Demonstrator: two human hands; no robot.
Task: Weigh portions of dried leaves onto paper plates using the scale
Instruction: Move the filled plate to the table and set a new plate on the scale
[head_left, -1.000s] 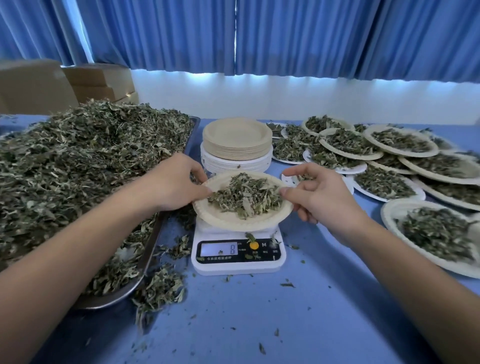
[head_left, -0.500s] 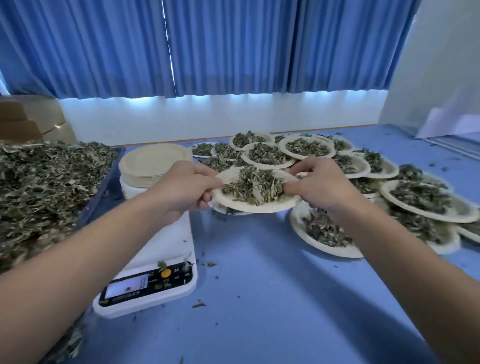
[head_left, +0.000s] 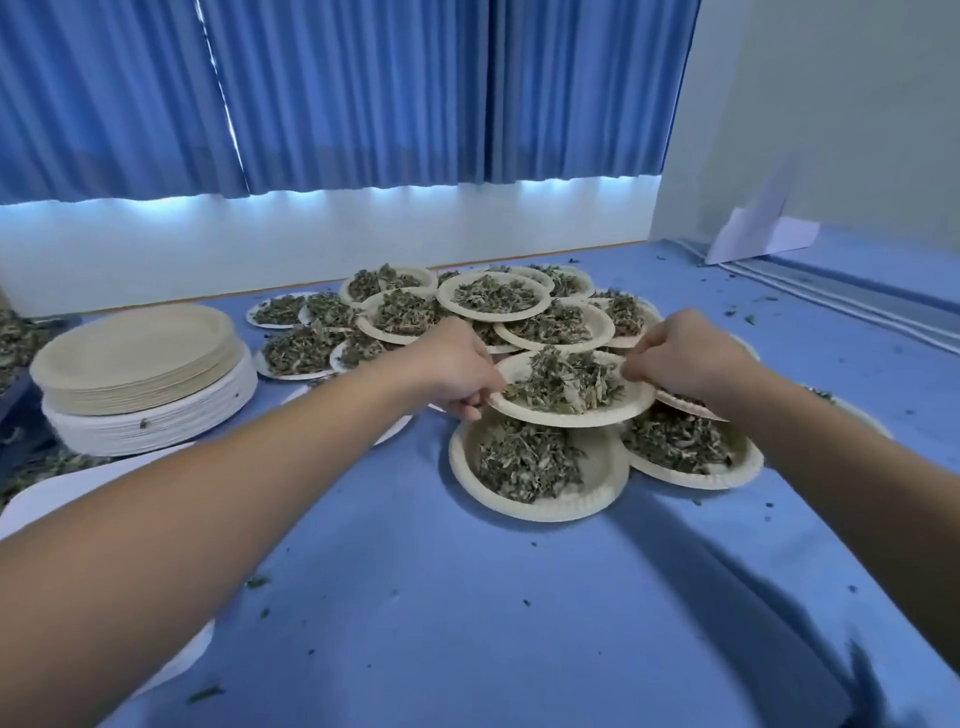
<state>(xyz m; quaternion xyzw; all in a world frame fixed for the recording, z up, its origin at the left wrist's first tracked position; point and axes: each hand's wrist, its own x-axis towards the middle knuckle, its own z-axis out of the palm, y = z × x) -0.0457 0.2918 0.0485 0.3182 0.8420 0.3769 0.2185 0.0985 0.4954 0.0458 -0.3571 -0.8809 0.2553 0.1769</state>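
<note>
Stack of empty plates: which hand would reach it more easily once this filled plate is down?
Probably the left hand: the stack of empty plates lies on its side, while the right hand would cross over the filled plate both hold.

Left grip (head_left: 452, 366) and right grip (head_left: 685, 358) bare — forearms (head_left: 234, 499) unsleeved, wrists (head_left: 756, 402) slender.

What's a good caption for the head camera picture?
Left hand and right hand hold a leafy paper plate above other filled plates.
</note>
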